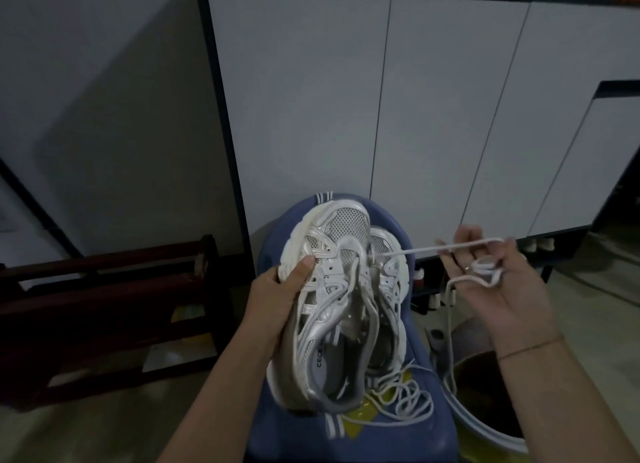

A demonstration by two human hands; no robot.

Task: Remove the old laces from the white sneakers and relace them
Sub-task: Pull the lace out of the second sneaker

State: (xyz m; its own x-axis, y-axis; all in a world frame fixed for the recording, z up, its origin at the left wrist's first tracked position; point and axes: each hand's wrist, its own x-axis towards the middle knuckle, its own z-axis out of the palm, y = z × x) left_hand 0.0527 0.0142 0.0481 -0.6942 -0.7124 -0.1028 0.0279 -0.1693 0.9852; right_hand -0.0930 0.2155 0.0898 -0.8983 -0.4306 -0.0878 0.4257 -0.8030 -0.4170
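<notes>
My left hand (277,294) grips a white and silver sneaker (332,289) by its left side, thumb on the upper, toe pointing away. A second white sneaker (391,282) lies under it on the right, mostly hidden. My right hand (498,279) is palm up to the right of the shoes, with a white lace (446,247) looped over its fingers. The lace runs taut from the sneaker's eyelets to that hand, and its tail hangs down below the palm. A loose white lace (398,400) lies in a tangle below the shoes.
The shoes rest on a blue plastic stool (273,241) with a yellow mark. White cabinet doors (311,99) stand behind it. A dark wooden rack (104,306) is at the left. A white bucket (485,428) with dark contents sits at the lower right.
</notes>
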